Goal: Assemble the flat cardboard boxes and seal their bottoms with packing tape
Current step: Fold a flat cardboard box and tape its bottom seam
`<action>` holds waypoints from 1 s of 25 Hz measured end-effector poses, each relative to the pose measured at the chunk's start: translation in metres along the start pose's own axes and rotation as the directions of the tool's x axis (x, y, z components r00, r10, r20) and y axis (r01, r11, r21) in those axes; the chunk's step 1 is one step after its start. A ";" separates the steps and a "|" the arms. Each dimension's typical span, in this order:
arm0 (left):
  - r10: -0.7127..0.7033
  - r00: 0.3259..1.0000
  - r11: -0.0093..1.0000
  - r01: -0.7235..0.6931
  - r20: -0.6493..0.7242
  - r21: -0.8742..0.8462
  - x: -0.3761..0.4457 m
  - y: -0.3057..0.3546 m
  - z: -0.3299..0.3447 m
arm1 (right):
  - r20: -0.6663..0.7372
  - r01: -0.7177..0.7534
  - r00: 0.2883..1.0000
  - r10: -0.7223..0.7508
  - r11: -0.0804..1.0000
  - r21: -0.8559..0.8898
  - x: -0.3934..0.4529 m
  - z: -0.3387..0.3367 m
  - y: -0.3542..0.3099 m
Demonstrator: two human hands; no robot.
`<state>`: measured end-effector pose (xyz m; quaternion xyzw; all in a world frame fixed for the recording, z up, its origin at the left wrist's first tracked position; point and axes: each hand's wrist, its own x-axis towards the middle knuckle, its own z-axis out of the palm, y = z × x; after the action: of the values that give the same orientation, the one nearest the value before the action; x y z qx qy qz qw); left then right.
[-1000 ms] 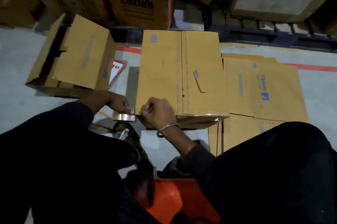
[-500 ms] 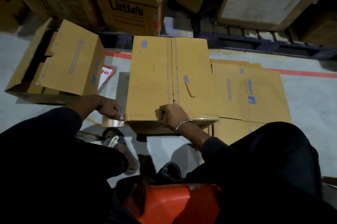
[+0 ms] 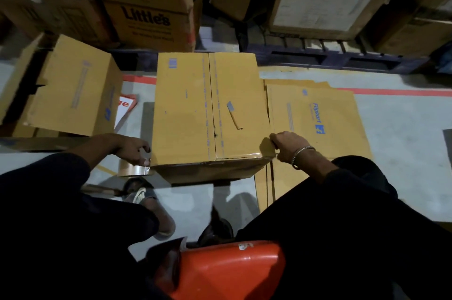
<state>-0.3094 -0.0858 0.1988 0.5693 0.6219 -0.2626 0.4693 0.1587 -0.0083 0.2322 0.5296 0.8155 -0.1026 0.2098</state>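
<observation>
An assembled brown cardboard box [image 3: 195, 109] stands in front of me with its two closed flaps facing up. A shiny strip of clear tape runs along its near top edge. My left hand [image 3: 133, 149] holds the roll of packing tape [image 3: 133, 170] at the box's near left corner. My right hand [image 3: 287, 147] is curled at the near right corner, pressing or pinching the tape end there. A stack of flat boxes [image 3: 318, 116] with blue print lies on the floor to the right.
Another assembled box [image 3: 71, 87] lies on its side at the left, beside a red and white card [image 3: 124, 105]. Large stacked cartons [image 3: 146, 21] and a dark pallet [image 3: 330, 60] stand behind. An orange stool [image 3: 220, 270] is under me, my feet below the box.
My right hand has slid from the box's near left part along the near edge to its right corner, drawing tape across. My left hand has stayed at the left corner with the roll.
</observation>
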 end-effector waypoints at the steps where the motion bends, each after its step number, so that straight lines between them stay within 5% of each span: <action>1: 0.016 1.000 0.999 -0.016 -0.001 -0.044 0.000 0.002 0.001 | -0.045 -0.070 0.996 0.074 0.994 0.082 -0.001 -0.003 0.000; 3: 0.030 1.000 0.990 -0.029 0.004 -0.135 0.001 0.002 0.005 | -0.061 -0.267 0.950 0.307 0.897 0.352 0.002 -0.006 0.001; 5: 0.052 0.999 0.984 -0.051 0.001 -0.173 0.005 0.000 0.008 | 0.130 -0.444 0.878 0.461 0.681 0.583 0.005 -0.001 0.002; 8: 0.096 0.995 0.968 -0.094 -0.005 -0.234 0.007 -0.004 0.009 | 0.337 -0.528 0.778 0.530 0.260 0.809 -0.003 0.016 -0.014; 9: 0.109 0.994 0.969 -0.110 -0.019 -0.220 0.006 -0.001 0.010 | 0.321 -0.508 0.756 0.570 0.202 0.837 -0.006 0.020 -0.019; 12: 0.107 0.991 0.982 -0.118 -0.078 -0.147 0.003 0.019 0.013 | 0.181 -0.456 0.733 0.656 0.275 0.846 -0.010 0.022 -0.022; 16: 0.095 0.991 0.988 -0.105 -0.093 -0.117 0.015 0.019 0.017 | 0.222 -0.456 0.707 0.671 0.192 0.869 -0.008 0.015 -0.022; 20: 0.057 0.995 0.995 -0.064 -0.083 -0.082 0.025 -0.005 0.021 | 0.186 -0.445 0.785 0.591 0.328 0.833 -0.009 0.019 -0.031; 25: 0.053 0.997 0.991 -0.058 -0.047 -0.119 0.004 -0.009 0.016 | 0.191 -0.422 0.804 0.563 0.313 0.851 -0.007 0.026 -0.032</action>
<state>-0.3130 -0.1002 0.1869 0.5627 0.6307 -0.1991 0.4959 0.1380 -0.0378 0.2107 0.7885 0.4603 -0.3892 -0.1222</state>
